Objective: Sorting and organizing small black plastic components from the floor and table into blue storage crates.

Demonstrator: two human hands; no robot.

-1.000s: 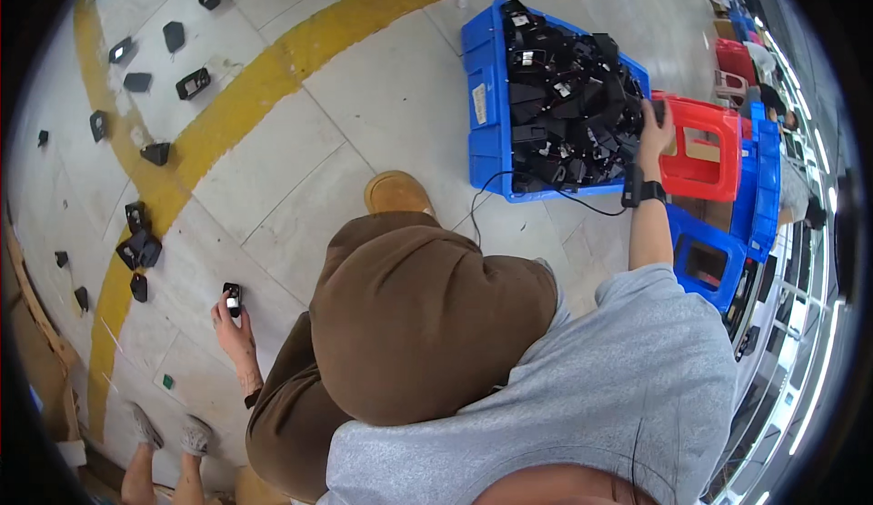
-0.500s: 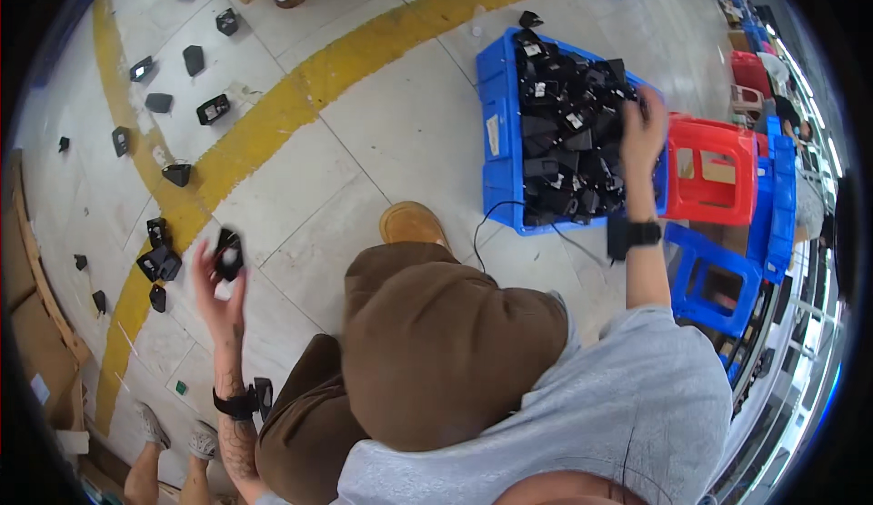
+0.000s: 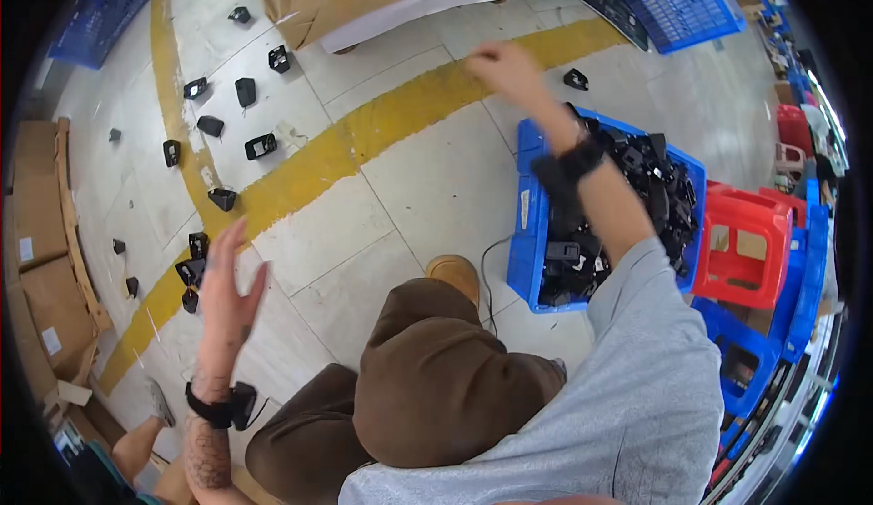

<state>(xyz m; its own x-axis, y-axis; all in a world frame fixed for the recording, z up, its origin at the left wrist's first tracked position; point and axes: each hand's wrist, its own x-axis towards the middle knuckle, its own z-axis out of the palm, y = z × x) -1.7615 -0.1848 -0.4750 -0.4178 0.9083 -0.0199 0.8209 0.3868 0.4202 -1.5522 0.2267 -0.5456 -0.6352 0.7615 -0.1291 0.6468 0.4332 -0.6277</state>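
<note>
My left hand (image 3: 225,294) is raised at the left with its fingers apart and nothing visible in it. Just beyond its fingertips lies a small cluster of black plastic housings (image 3: 191,271), partly covered by the hand. My right hand (image 3: 511,73) is above the floor beyond the blue crate's far left corner. Its fingers are bent and a little blurred, so I cannot make out whether they hold anything. Beneath my right forearm stands the blue crate (image 3: 525,264), heaped with black housings (image 3: 647,173). One black housing (image 3: 576,79) lies on the floor just past the crate.
Several black housings (image 3: 261,147) are scattered across the tiles and yellow floor line (image 3: 386,123). Red (image 3: 746,249) and blue plastic stools (image 3: 741,360) adjoin the crate. Cardboard (image 3: 45,223) stands at the left; a paper-wrapped bulk (image 3: 364,0) lies ahead. Another person's leg (image 3: 136,450) shows at lower left.
My left hand no longer shows the black housing seen at its fingers and has opened wider. My right hand has moved left from the crate's right side to beyond its far left corner. The view has shifted.
</note>
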